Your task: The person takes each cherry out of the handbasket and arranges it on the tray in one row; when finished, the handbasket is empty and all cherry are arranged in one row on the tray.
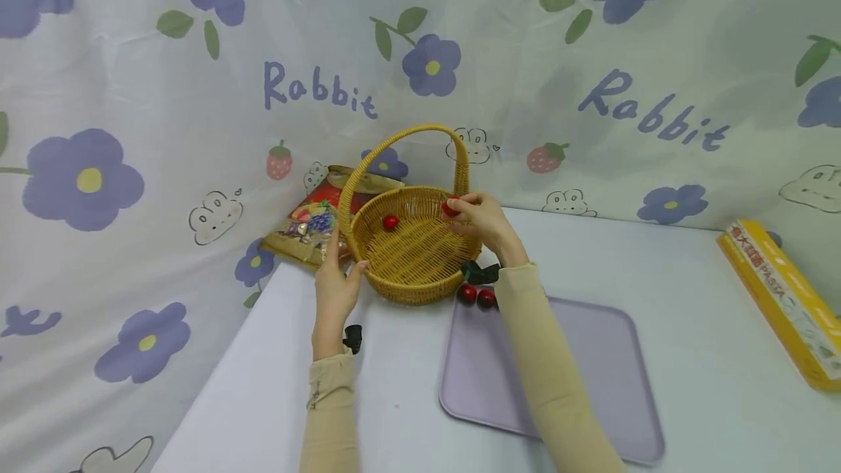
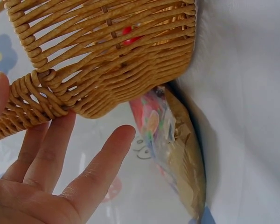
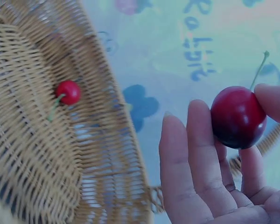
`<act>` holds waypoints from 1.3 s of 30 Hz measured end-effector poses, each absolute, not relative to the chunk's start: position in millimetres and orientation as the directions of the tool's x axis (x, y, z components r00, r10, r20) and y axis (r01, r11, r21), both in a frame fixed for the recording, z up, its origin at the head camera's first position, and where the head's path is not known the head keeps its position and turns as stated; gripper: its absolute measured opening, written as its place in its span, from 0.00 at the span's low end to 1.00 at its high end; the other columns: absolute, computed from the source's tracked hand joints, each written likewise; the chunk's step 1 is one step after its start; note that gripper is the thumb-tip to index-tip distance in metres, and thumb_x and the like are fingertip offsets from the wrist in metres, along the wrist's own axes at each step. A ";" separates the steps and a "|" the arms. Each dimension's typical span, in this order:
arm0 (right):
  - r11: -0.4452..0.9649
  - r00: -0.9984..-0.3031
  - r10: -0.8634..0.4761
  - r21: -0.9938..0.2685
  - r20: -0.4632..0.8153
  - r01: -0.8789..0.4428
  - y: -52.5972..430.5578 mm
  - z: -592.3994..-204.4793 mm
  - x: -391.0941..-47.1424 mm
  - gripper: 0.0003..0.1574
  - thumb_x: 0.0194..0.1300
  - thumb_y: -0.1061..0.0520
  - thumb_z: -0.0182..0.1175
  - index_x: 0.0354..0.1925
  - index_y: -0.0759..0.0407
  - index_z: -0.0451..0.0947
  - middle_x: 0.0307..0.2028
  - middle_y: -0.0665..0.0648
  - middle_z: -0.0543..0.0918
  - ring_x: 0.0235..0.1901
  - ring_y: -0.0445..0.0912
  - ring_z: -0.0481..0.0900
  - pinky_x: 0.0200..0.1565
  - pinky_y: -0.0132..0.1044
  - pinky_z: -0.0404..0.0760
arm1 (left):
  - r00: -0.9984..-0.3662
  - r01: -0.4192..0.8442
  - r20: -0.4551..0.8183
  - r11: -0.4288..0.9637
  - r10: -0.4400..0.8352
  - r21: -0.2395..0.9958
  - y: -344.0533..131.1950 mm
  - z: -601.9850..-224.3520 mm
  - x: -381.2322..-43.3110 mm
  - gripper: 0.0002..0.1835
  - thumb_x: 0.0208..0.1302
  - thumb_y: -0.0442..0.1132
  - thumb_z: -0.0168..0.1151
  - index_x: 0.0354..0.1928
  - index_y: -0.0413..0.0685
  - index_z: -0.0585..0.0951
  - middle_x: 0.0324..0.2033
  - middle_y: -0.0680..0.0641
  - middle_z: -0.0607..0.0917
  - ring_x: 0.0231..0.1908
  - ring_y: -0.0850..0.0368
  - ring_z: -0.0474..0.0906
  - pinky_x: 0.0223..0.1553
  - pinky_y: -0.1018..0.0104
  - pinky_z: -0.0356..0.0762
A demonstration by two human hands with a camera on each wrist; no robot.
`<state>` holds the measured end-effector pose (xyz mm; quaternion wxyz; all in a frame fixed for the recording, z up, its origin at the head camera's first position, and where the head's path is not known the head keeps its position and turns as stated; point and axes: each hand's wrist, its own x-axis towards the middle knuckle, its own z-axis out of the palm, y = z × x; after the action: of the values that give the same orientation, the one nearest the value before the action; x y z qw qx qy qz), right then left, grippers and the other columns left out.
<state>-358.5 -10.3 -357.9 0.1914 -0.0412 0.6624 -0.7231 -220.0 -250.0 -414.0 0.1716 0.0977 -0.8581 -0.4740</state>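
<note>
My right hand (image 1: 482, 221) pinches a dark red cherry (image 3: 238, 116) between thumb and fingers, its thin green stem sticking up. In the head view this hand is over the right side of the yellow wicker basket (image 1: 420, 294). Inside the basket, toward the back left, lies a brighter red cherry (image 1: 390, 222) with a green stem. At the basket's left side is my left hand (image 1: 336, 294), its fingers mostly straight. In the left wrist view two fingertips touch the wicker at the handle's base, while another finger (image 2: 100, 170) stands apart from it.
Two cherries (image 1: 467, 294) lie at the back left corner of a lilac tray (image 1: 604, 356), partly beside the right sleeve. A gold bag with fruit pictures (image 1: 296, 239) leans behind the basket's left side. A yellow pasta box (image 1: 782, 298) lies at the table's right.
</note>
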 end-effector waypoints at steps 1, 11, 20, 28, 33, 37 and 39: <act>-0.065 -0.928 -0.325 -0.974 -0.184 0.216 -4.0 -357.3 -357.3 0.11 0.70 0.59 0.56 0.45 0.62 0.66 0.50 0.60 0.72 0.43 0.51 0.82 0.55 0.48 0.81 | -0.923 -0.004 0.201 0.531 -0.328 0.847 -250.1 -414.2 -220.4 0.46 0.66 0.37 0.61 0.77 0.65 0.44 0.61 0.36 0.74 0.62 0.37 0.73 0.59 0.40 0.72; -0.350 -0.955 -0.261 -0.908 -0.139 0.228 65.8 -355.1 -336.7 0.04 0.70 0.58 0.57 0.37 0.57 0.71 0.47 0.55 0.74 0.39 0.45 0.84 0.44 0.39 0.86 | -0.922 -0.004 0.196 0.516 -0.334 0.857 -249.1 -416.0 -221.9 0.46 0.66 0.36 0.61 0.77 0.68 0.44 0.60 0.35 0.74 0.62 0.38 0.72 0.59 0.44 0.74; -0.336 -0.971 -0.130 -0.913 -0.200 0.233 120.6 -374.4 -307.3 0.05 0.70 0.60 0.56 0.40 0.58 0.69 0.44 0.52 0.74 0.34 0.38 0.81 0.42 0.26 0.83 | -0.917 -0.026 0.186 0.519 -0.352 0.855 -249.9 -414.3 -219.6 0.46 0.68 0.36 0.59 0.77 0.68 0.43 0.62 0.34 0.73 0.63 0.37 0.71 0.60 0.43 0.74; 0.068 -0.983 0.098 -0.984 -0.157 0.164 143.8 -398.9 -279.8 0.19 0.68 0.57 0.59 0.52 0.65 0.68 0.44 0.54 0.76 0.34 0.33 0.80 0.40 0.31 0.86 | -0.922 -0.022 0.174 0.496 -0.346 0.868 -250.5 -413.5 -218.5 0.47 0.68 0.33 0.58 0.77 0.70 0.42 0.63 0.33 0.71 0.64 0.38 0.70 0.62 0.48 0.73; 0.378 -0.972 0.221 -0.912 -0.076 0.157 145.5 -416.5 -267.6 0.25 0.64 0.54 0.63 0.53 0.68 0.71 0.48 0.65 0.79 0.28 0.40 0.84 0.33 0.30 0.85 | -0.922 -0.026 0.173 0.500 -0.347 0.866 -250.9 -411.1 -217.9 0.47 0.68 0.34 0.58 0.77 0.70 0.41 0.64 0.33 0.71 0.64 0.38 0.70 0.61 0.46 0.73; 0.549 -0.968 0.252 -0.824 0.001 0.142 143.5 -428.3 -259.8 0.24 0.61 0.52 0.65 0.50 0.66 0.74 0.47 0.68 0.83 0.37 0.54 0.84 0.33 0.30 0.77 | -0.924 -0.033 0.164 0.497 -0.347 0.867 -248.4 -412.3 -217.8 0.46 0.68 0.34 0.58 0.77 0.68 0.42 0.64 0.34 0.71 0.64 0.39 0.70 0.61 0.48 0.74; 0.589 -0.970 0.243 -0.797 0.019 0.132 142.0 -433.0 -256.2 0.24 0.60 0.53 0.66 0.50 0.66 0.75 0.45 0.69 0.83 0.42 0.59 0.82 0.36 0.35 0.76 | -0.924 -0.036 0.161 0.498 -0.348 0.867 -246.6 -413.0 -218.2 0.46 0.69 0.33 0.58 0.77 0.68 0.42 0.63 0.34 0.71 0.64 0.39 0.71 0.60 0.49 0.75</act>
<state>-256.2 142.0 -433.0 -0.0630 0.1053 0.8892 -0.4408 -218.2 -246.6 -413.0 0.1595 0.1127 -0.8506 -0.4882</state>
